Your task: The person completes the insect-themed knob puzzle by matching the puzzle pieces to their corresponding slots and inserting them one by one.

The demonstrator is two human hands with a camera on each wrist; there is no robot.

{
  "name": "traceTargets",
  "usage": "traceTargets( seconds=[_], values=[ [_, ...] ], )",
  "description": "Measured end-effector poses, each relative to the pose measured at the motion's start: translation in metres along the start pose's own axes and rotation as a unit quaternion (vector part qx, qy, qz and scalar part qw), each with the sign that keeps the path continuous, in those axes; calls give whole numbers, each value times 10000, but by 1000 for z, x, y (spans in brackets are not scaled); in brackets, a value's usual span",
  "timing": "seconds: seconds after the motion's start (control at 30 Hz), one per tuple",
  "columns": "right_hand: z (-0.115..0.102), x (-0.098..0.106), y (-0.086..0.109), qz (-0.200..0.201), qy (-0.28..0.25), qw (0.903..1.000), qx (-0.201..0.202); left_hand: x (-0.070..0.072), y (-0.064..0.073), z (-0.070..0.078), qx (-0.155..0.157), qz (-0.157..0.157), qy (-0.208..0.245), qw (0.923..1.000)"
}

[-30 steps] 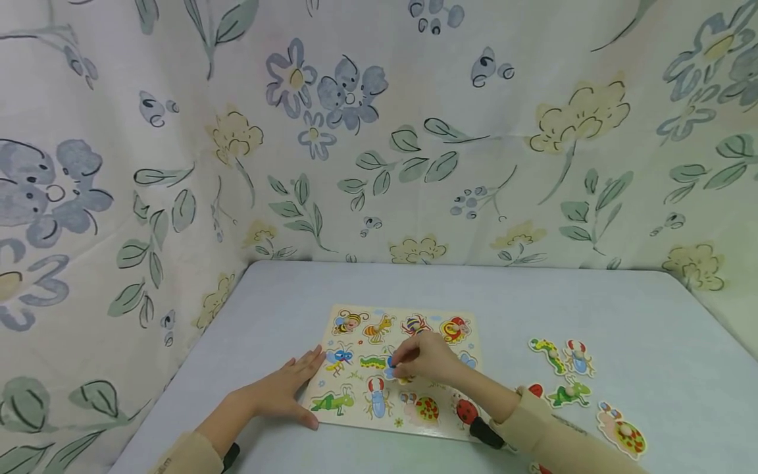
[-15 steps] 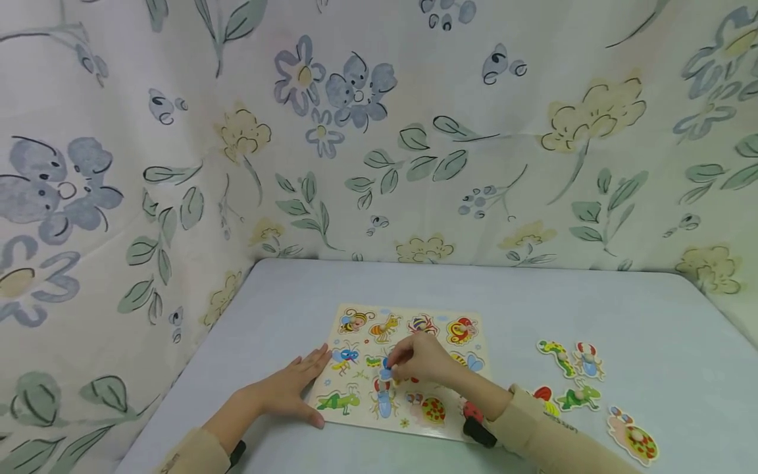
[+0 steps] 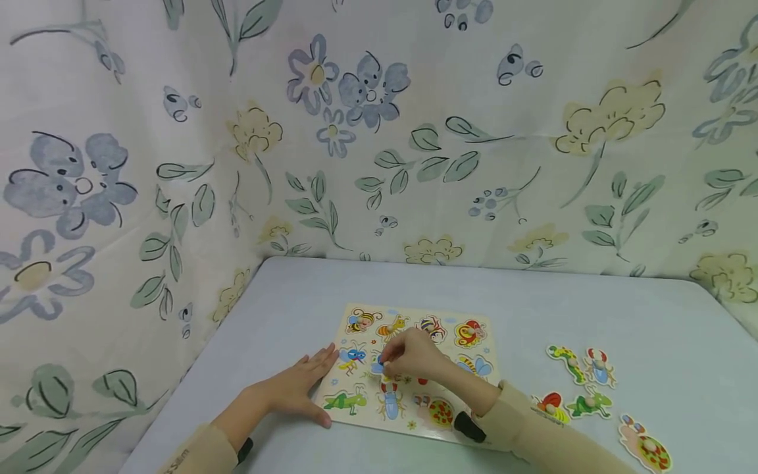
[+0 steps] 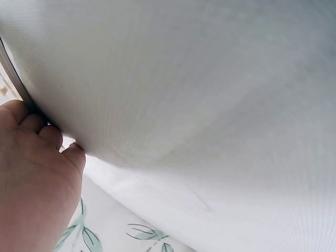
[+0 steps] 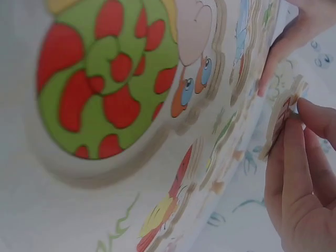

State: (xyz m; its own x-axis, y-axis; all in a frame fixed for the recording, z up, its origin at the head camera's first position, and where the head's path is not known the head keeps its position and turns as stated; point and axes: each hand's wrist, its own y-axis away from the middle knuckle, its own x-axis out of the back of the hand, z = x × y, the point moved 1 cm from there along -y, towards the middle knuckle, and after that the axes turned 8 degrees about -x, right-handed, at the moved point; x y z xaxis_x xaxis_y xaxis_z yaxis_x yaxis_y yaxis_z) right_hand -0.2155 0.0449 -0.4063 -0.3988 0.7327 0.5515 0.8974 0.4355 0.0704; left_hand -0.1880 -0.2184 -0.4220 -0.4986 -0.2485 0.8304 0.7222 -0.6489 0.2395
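Observation:
A cream wooden puzzle board [image 3: 406, 409] with insect pictures lies on the table. My left hand [image 3: 299, 388] rests flat at its left edge, fingers extended and thumb by the near corner. My right hand [image 3: 417, 355] is over the board's middle and pinches a small puzzle piece [image 3: 376, 366] with blue on it between thumb and fingers. In the right wrist view this piece [image 5: 278, 123] is tilted nearly edge-on, so its picture is mostly hidden. It overlaps the middle row, beside the blue mosquito [image 3: 352, 357]. A blue beetle picture [image 3: 389, 401] lies just below.
Loose pieces lie right of the board: a caterpillar [image 3: 567, 362], a red-horned beetle [image 3: 601, 368], a grasshopper [image 3: 591, 403], a red-and-yellow piece [image 3: 552, 405] and a snail [image 3: 647, 447]. A floral curtain [image 3: 379, 131] hangs behind the table.
My right hand has moved left across the board with the pinched piece, now covering the caterpillar picture. My left hand stays at the board's edge. The head view has shifted slightly.

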Motion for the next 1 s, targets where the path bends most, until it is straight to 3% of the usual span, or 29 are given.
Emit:
traceTargets(
  seconds=[0.4, 1.0],
  values=[
    [-3, -7, -15, 63, 170, 9998, 19, 1, 1, 2, -48, -60, 1, 10000],
    [-21, -22, -37, -182, 258, 9995, 39, -1, 0, -5, -77, -85, -56, 9999]
  ],
)
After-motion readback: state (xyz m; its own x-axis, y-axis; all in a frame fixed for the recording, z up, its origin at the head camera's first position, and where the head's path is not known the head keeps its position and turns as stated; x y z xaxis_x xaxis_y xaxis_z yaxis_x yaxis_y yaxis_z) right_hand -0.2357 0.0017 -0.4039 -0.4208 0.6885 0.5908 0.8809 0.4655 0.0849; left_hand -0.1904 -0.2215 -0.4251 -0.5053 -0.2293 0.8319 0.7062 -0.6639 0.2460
